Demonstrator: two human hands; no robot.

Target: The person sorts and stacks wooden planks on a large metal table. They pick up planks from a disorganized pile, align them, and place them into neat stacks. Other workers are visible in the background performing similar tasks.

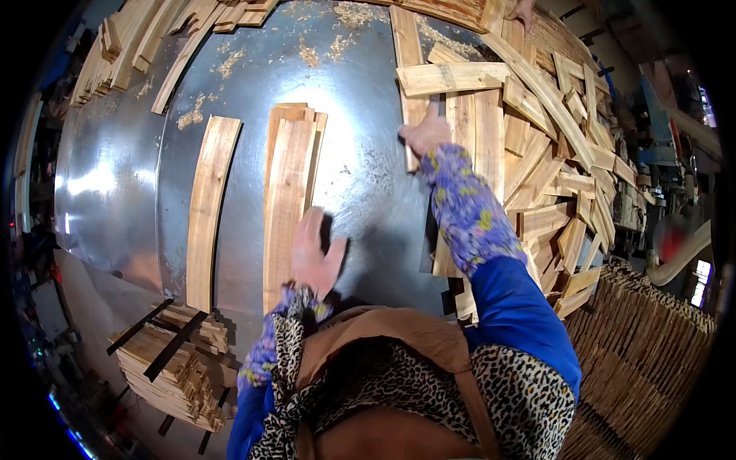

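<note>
My left hand is open, fingers stretched out and thumb apart, beside the right edge of a small stack of wooden boards on the metal table. Left of that stack a single wooden board lies by itself, its near end reaching the table's front edge. My right hand reaches forward to the edge of the heap and is closed over a long wooden board, with its thumb at the board's left side. Part of its fingers is hard to make out. A short board lies crosswise just beyond that hand.
A jumbled heap of boards covers the right side of the metal table. More boards lie at the far left. Wood shavings are scattered at the back. Another person's hand shows at the far right. Stacked planks stand below left.
</note>
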